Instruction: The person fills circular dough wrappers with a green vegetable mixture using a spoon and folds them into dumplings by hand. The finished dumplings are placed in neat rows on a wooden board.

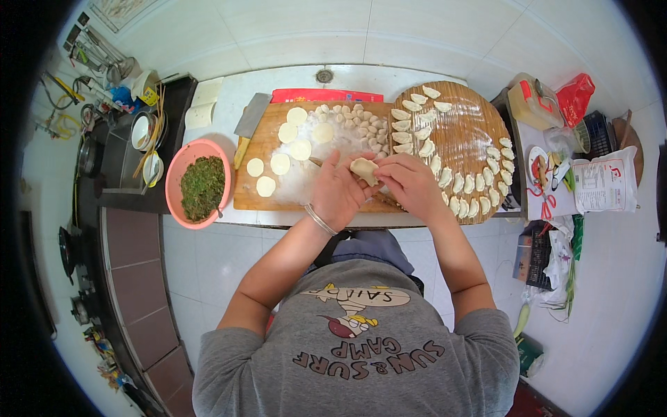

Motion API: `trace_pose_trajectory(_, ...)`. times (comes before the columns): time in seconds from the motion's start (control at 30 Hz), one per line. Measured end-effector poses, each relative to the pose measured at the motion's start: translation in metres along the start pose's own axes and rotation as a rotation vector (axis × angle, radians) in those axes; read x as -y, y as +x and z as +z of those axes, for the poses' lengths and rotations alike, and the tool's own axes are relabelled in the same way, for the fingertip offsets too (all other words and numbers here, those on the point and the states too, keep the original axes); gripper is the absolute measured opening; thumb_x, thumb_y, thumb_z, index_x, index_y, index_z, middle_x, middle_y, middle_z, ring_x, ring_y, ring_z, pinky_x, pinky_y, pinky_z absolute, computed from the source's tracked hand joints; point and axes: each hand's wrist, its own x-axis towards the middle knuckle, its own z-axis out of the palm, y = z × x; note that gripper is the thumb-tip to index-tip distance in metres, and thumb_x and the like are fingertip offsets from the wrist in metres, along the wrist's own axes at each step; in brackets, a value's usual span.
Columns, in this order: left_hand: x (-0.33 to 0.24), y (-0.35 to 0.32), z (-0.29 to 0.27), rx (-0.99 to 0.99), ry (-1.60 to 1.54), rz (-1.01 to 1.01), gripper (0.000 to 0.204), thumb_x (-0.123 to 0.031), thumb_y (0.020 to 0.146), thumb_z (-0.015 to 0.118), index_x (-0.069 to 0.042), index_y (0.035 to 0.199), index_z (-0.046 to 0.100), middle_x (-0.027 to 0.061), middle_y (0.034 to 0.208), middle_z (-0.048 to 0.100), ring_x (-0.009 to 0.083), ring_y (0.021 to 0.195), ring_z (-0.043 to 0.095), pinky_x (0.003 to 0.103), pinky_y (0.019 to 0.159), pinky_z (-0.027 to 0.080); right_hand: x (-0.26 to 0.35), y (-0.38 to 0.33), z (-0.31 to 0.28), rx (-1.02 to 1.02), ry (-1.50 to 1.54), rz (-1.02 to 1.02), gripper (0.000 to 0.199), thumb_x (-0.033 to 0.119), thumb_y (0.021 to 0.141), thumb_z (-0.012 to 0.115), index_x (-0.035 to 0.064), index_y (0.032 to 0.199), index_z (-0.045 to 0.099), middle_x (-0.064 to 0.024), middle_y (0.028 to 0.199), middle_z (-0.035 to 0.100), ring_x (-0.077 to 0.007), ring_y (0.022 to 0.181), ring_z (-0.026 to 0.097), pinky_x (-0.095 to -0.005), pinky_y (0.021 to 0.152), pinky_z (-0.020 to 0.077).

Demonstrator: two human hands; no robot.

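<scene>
A folded dumpling rests on the fingers of my left hand, palm turned up. My right hand pinches the dumpling's right edge. Both hands are over the near right part of a wooden cutting board. Flat round wrappers lie on the board's floured left half. Several small dough pieces are gathered at its far right. To the right, a round tray bears rows of finished dumplings. A pink bowl of chopped green filling stands left of the board.
A cleaver lies along the board's left edge, handle toward me. Farther left are a sink and bowls with chopsticks. On the right stand a plastic container, a white sack and red scissors.
</scene>
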Motion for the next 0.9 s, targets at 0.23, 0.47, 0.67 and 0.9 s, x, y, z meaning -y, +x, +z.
trace_pose_trajectory(0.23, 0.01, 0.004, -0.001, -0.055, 0.201, 0.049, 0.058, -0.045, 0.096, 0.022, 0.002, 0.119, 0.047, 0.0143, 0.113, 0.056, 0.0246, 0.106, 0.054, 0.041, 0.097, 0.04, 0.019, 0.0, 0.001, 0.044, 0.008, 0.34, 0.015, 0.004, 0.076, 0.065, 0.0051, 0.091, 0.064, -0.0099, 0.086, 0.064, -0.0259, 0.075, 0.063, -0.0305, 0.064, 0.0501)
trace_pose_trajectory(0.47, 0.003, 0.0, 0.005, 0.013, 0.196, -0.038, 0.057, -0.046, 0.096, 0.023, 0.0, 0.121, 0.047, 0.0136, 0.115, 0.055, 0.0241, 0.107, 0.054, 0.041, 0.099, 0.039, 0.001, 0.0, -0.017, 0.077, 0.075, 0.062, 0.013, 0.004, 0.077, 0.061, 0.007, 0.09, 0.063, -0.0076, 0.08, 0.061, -0.0281, 0.075, 0.06, -0.0342, 0.065, 0.0494)
trace_pose_trajectory(0.67, 0.014, 0.003, 0.003, -0.012, 0.3, -0.028, 0.056, -0.046, 0.097, 0.023, -0.001, 0.121, 0.046, 0.0124, 0.115, 0.055, 0.0227, 0.108, 0.054, 0.038, 0.098, 0.04, 0.003, 0.0, -0.015, 0.133, 0.067, 0.118, 0.012, 0.007, 0.072, 0.065, 0.006, 0.083, 0.06, -0.0086, 0.079, 0.06, -0.027, 0.075, 0.06, -0.0343, 0.063, 0.0482)
trace_pose_trajectory(0.9, 0.016, 0.005, -0.003, 0.014, 0.407, -0.047, 0.054, -0.045, 0.097, 0.022, -0.003, 0.121, 0.046, 0.0113, 0.112, 0.057, 0.0218, 0.103, 0.055, 0.037, 0.092, 0.043, 0.012, -0.002, -0.021, 0.122, 0.084, 0.202, 0.009, 0.008, 0.074, 0.064, 0.0059, 0.082, 0.06, -0.0081, 0.082, 0.06, -0.0263, 0.074, 0.061, -0.0345, 0.063, 0.0488)
